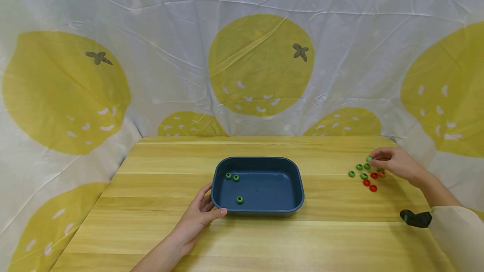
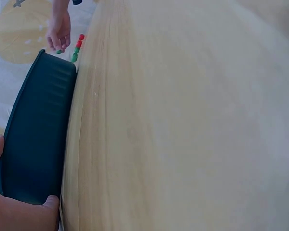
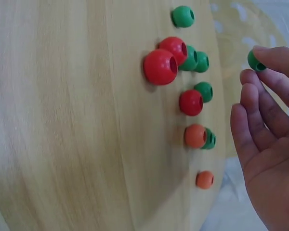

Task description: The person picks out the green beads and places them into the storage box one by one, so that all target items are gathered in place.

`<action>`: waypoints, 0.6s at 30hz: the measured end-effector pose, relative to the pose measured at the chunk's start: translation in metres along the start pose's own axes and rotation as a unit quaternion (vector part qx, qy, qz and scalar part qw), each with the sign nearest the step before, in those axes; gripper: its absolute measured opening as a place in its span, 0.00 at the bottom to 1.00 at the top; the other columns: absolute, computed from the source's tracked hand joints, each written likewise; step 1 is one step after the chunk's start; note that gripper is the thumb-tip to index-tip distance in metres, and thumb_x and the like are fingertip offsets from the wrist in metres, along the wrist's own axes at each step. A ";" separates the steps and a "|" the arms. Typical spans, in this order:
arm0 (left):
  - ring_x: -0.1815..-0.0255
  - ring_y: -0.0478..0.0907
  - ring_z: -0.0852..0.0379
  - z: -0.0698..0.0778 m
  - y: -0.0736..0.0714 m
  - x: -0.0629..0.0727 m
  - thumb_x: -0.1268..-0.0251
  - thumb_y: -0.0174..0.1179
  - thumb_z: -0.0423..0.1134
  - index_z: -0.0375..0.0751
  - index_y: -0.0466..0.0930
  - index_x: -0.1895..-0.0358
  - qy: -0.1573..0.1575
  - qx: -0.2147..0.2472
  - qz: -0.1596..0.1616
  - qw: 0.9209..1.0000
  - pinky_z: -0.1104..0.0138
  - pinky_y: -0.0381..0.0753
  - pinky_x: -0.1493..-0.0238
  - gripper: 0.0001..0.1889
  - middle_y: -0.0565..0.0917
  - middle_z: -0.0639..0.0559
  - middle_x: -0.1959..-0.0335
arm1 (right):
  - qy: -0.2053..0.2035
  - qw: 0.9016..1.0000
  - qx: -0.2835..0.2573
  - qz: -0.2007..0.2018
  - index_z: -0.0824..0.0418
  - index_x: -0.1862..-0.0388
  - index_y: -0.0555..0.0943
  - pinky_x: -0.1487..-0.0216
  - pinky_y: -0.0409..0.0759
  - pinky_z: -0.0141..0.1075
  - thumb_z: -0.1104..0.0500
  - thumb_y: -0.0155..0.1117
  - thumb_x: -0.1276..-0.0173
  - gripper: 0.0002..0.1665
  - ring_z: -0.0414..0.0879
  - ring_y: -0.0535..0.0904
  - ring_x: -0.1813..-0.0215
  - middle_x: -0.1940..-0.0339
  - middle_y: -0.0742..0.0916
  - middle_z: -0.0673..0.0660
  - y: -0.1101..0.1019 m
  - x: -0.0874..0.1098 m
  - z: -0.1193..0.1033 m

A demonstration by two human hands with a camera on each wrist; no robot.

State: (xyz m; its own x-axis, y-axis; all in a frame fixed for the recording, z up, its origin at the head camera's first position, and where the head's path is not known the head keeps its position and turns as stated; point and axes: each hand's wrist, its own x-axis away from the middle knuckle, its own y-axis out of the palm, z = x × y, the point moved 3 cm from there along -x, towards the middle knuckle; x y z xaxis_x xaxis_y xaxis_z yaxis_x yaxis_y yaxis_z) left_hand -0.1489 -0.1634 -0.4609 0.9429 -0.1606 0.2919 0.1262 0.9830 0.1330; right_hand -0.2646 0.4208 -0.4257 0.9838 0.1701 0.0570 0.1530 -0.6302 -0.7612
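Observation:
A dark blue plastic tray (image 1: 261, 211) stands on the table with three green beads inside, two at its back left and one green bead (image 1: 240, 200) toward the front. My left hand (image 1: 194, 217) grips the tray's front left corner, thumb along the near side and fingers round the left wall. At the right, my right hand (image 1: 398, 163) pinches a green bead (image 3: 256, 61) between thumb and index finger, above the table; the other fingers are loosely bent. Beneath it lie several loose beads, among them a green bead (image 1: 351, 173), a red bead (image 3: 160, 67) and an orange bead (image 3: 204, 179).
The wooden table (image 1: 159, 179) reaches back to a curtain (image 1: 170, 53) printed with big yellow lemons. A black strap piece (image 1: 416, 218) sticks out beside the right sleeve (image 1: 459, 234).

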 end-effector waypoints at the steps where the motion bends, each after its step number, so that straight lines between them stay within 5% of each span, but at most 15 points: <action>1: 0.22 0.59 0.37 0.000 0.000 0.000 0.37 0.73 0.31 0.51 0.55 0.18 0.000 -0.001 0.000 1.000 0.40 0.59 0.27 0.48 0.65 0.36 0.24 | -0.002 1.000 0.000 -0.002 0.70 0.41 0.80 0.56 0.81 0.40 0.51 0.66 0.23 0.24 0.47 0.82 0.53 0.50 0.86 0.60 0.001 -0.001 -0.002; 18: 0.21 0.58 0.37 0.002 0.001 0.000 0.38 0.74 0.33 0.51 0.54 0.18 -0.002 -0.005 -0.002 1.000 0.41 0.59 0.27 0.48 0.64 0.36 0.23 | -0.036 0.999 -0.022 -0.023 0.66 0.46 0.82 0.60 0.82 0.46 0.52 0.67 0.24 0.20 0.58 0.82 0.52 0.52 0.86 0.60 0.013 -0.011 -0.040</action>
State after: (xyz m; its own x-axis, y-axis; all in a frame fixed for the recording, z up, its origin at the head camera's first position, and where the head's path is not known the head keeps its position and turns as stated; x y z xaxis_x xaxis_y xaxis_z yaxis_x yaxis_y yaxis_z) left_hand -0.1491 -0.1628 -0.4593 0.9409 -0.1643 0.2962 0.1325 0.9833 0.1245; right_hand -0.2693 0.3802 -0.4105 0.9666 0.2527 0.0435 0.2034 -0.6522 -0.7303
